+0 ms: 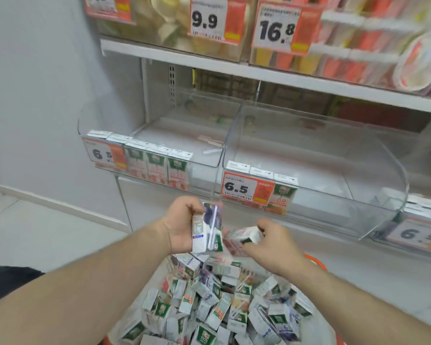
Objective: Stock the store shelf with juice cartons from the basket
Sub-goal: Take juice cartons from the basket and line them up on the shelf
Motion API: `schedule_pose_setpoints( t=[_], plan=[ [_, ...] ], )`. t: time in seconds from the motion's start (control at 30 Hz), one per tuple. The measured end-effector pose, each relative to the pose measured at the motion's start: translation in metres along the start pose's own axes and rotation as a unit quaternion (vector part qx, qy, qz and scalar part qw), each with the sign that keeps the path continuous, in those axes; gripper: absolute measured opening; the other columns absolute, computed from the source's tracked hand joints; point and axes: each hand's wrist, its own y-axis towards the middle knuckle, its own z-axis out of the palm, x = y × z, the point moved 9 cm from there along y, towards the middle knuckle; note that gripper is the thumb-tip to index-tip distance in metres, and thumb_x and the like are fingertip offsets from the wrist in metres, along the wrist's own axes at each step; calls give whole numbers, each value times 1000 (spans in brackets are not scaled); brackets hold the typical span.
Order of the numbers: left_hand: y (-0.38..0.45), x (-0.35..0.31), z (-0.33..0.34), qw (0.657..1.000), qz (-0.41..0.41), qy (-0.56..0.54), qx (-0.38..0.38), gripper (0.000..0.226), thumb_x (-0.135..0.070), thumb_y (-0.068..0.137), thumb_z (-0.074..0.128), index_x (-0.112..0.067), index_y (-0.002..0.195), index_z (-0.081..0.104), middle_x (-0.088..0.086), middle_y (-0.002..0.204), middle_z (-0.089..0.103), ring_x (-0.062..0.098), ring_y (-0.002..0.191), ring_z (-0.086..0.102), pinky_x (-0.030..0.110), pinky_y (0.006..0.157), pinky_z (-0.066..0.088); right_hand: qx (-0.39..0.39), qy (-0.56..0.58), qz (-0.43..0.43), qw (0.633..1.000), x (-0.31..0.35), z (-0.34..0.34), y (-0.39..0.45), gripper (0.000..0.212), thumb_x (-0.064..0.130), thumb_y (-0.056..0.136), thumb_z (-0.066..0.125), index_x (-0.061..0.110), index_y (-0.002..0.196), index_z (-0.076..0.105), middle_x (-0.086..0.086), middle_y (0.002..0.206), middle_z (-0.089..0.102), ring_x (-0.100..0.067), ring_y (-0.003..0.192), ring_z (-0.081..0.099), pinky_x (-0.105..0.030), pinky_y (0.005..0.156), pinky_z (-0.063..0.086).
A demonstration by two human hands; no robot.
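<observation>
My left hand [182,224] grips a purple-and-white juice carton [207,229] upright, its straw side facing me. My right hand [271,241] holds a second small carton [249,235], tilted on its side, just to the right of the first. Both hands hover above the basket [316,263], whose orange rim shows at the right and which is heaped with several mixed cartons [209,300]. In front stands the shelf with clear plastic bins: the left bin [204,168] has a front row of cartons [157,165], the middle bin [334,175] has three cartons [261,171] at its front left.
Price tags reading 6.5 hang on the bin fronts [244,188]. A third bin with a tag stands at far right [418,232]. The upper shelf [234,63] carries snack packs and price tags 9.9 and 16.8. A white wall and tiled floor lie to the left.
</observation>
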Motion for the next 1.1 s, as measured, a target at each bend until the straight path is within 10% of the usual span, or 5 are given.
schedule_pose_setpoints(
  t=[0.17,0.4,0.53,0.63,1.1],
  plan=[
    [-22,-48,19,996,0,81,-24,40,-43,60,75,-7,75,65,9,72,58,25,61,55,33,66,55,-61,48,-84,993,54,-41,-23,21,32,65,74,26,83,65,7,77,66,-11,70,61,-30,61,49],
    [-39,-99,11,969,107,219,-37,26,5,83,51,-9,80,72,13,93,74,28,72,69,28,63,56,-170,95,-148,970,92,-70,-34,43,6,68,71,45,82,60,14,82,68,1,77,61,-8,62,44],
    [-54,-113,17,846,185,499,-27,35,-5,83,68,-29,108,71,2,108,65,4,67,64,17,56,47,-188,122,-178,958,112,-74,-37,48,2,69,70,46,83,60,28,84,67,4,77,62,-8,63,45],
    [-55,-111,29,751,232,618,2,56,-49,64,77,-63,113,53,-13,116,60,-6,103,57,23,94,47,-193,130,-196,953,121,-70,-34,49,-1,69,69,43,87,61,28,87,66,0,77,62,-9,63,45],
    [-69,-156,17,791,396,459,-80,49,-39,67,76,-48,112,59,-21,96,65,1,89,62,27,85,52,-205,96,-238,945,189,-78,9,19,27,80,75,33,95,66,19,80,68,3,78,61,-8,66,44]
  ],
)
